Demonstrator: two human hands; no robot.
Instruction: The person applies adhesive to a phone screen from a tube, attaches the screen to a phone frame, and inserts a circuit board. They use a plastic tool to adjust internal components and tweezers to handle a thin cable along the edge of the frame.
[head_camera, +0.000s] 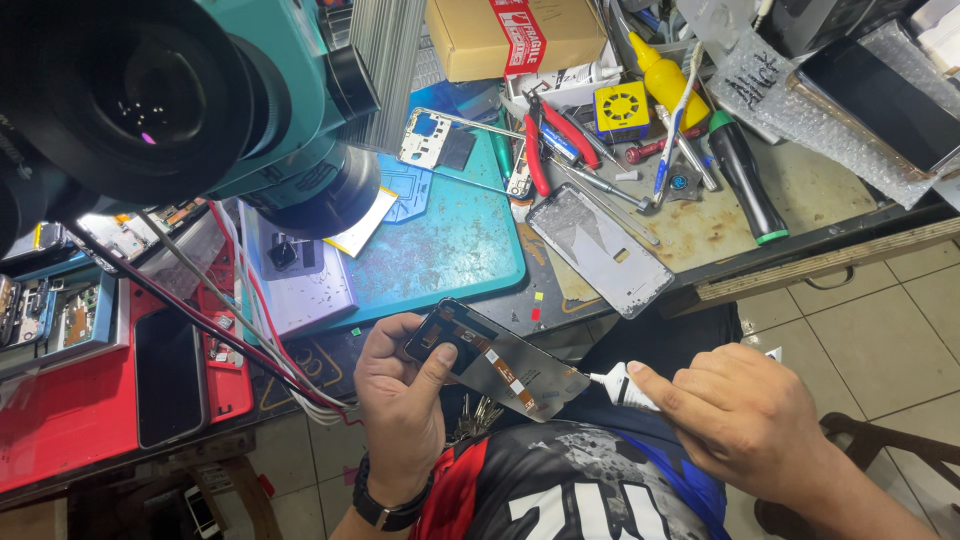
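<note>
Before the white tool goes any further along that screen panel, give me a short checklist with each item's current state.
1. Left hand grips the screen panel: ok, thumb on its face, fingers behind.
2. Right hand holds the white tool: ok.
3. Tool tip at the panel's right corner: ok, touching or nearly so.
4. Panel held clear of the blue mat: ok, it is above the lap.
5. Panel free of cracks: cannot tell.
6. Red and white wires clear of the panel: ok, they hang left of the hand.
</note>
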